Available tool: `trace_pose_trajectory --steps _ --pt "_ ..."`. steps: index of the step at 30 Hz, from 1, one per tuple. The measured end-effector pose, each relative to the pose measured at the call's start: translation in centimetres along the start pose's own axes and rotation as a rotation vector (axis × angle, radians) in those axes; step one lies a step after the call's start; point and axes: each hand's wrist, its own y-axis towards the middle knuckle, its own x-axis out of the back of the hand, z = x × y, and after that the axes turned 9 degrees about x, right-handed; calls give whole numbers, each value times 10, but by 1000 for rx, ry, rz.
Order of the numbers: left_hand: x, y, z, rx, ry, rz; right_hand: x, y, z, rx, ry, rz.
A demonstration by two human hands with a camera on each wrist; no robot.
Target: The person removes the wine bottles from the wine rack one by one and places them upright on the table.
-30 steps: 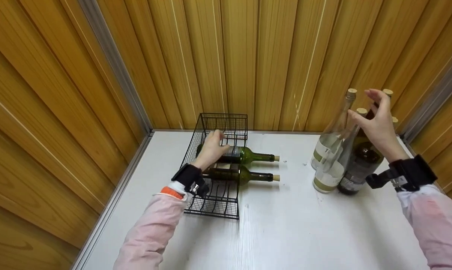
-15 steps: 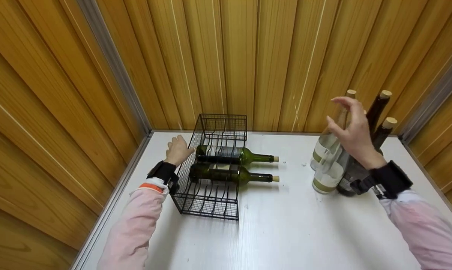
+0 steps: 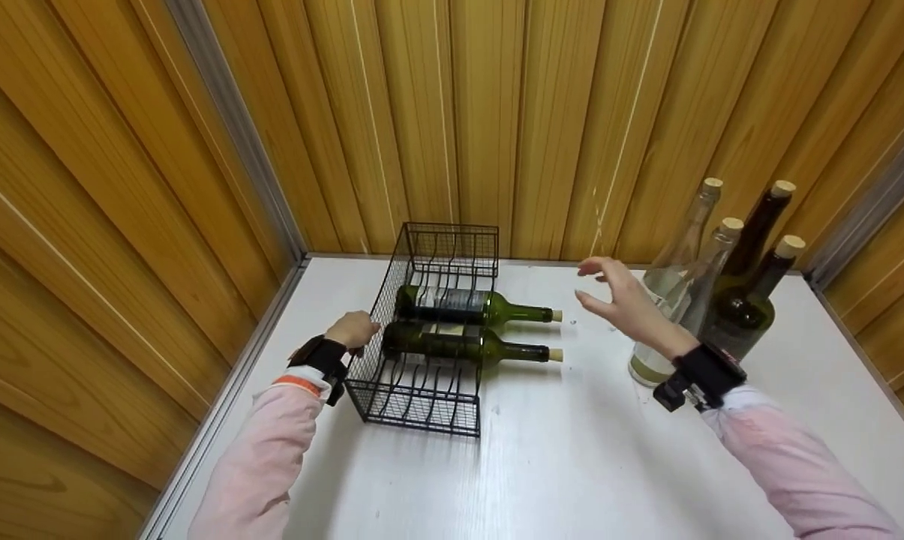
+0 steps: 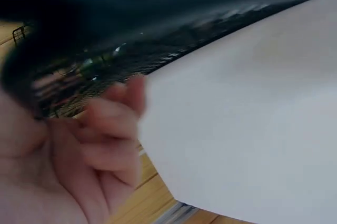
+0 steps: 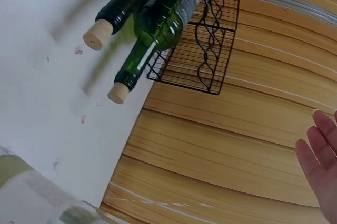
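In the head view a black wire wine rack (image 3: 421, 411) stands on the white table. Two green corked wine bottles lie across it, a rear one (image 3: 467, 301) and a nearer one (image 3: 436, 341), their necks pointing right. My left hand (image 3: 350, 330) is at the rack's left mesh side, fingers curled at its edge; the left wrist view shows the curled fingers (image 4: 113, 140) right beside the mesh. My right hand (image 3: 624, 304) is held in the air between the rack and the standing bottles, thumb and fingers spread apart, holding nothing. Its fingers (image 5: 318, 150) show at the right wrist view's edge.
Two clear corked bottles, a rear one (image 3: 695, 217) and a front one (image 3: 710, 262), stand at the right of the table (image 3: 527, 480). Two dark corked bottles, a rear one (image 3: 759, 225) and a front one (image 3: 752, 304), stand beside them. Wood-panelled walls (image 3: 489, 127) enclose the table.
My left hand has moved from over the lying bottles to the rack's left side, then nearer along it. My right hand has left the standing bottles and come left and lower.
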Motion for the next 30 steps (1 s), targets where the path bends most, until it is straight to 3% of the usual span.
trace_pose_trajectory --steps 1,4,5,6,8,10,14,15,17,19,21,23,24,25,28,30 --pt "-3 2 4 -13 -1 -19 -6 -1 -2 -31 19 36" --pt "-27 25 29 -101 10 -182 -24 -2 -9 -120 66 131" --pt "-32 29 33 -109 10 -223 -29 -3 -11 -146 76 159" --pt "-37 32 35 -63 34 -241 -34 -3 -13 -172 87 186" --pt "-39 27 33 -85 29 -341 -44 -3 -17 -210 98 231" --pt "-22 -2 10 -44 -1 -322 -54 -3 -20 -244 112 272" --pt "32 -88 -61 28 -54 -278 -72 -4 -26 -293 158 350" --pt "41 -102 -74 67 -68 -251 -76 -5 -27 -300 168 367" --pt "44 -112 -81 24 -77 -313 -84 -6 -29 -301 170 391" --pt "43 -112 -81 6 -81 -323 -92 -7 -31 -309 158 409" --pt "37 -100 -73 42 -94 -299 -100 -8 -32 -311 142 428" --pt "36 -100 -69 -6 -98 -319 -106 -6 -33 -314 124 450" --pt "35 -97 -67 27 -96 -280 -110 -5 -33 -316 114 464" --pt "34 -96 -65 13 -97 -288 -113 -4 -34 -313 106 479" --pt "10 -66 -37 -106 -52 -431 -123 -1 -35 -295 80 518" --pt "1 -49 -26 -71 -47 -421 -131 1 -34 -286 63 537"
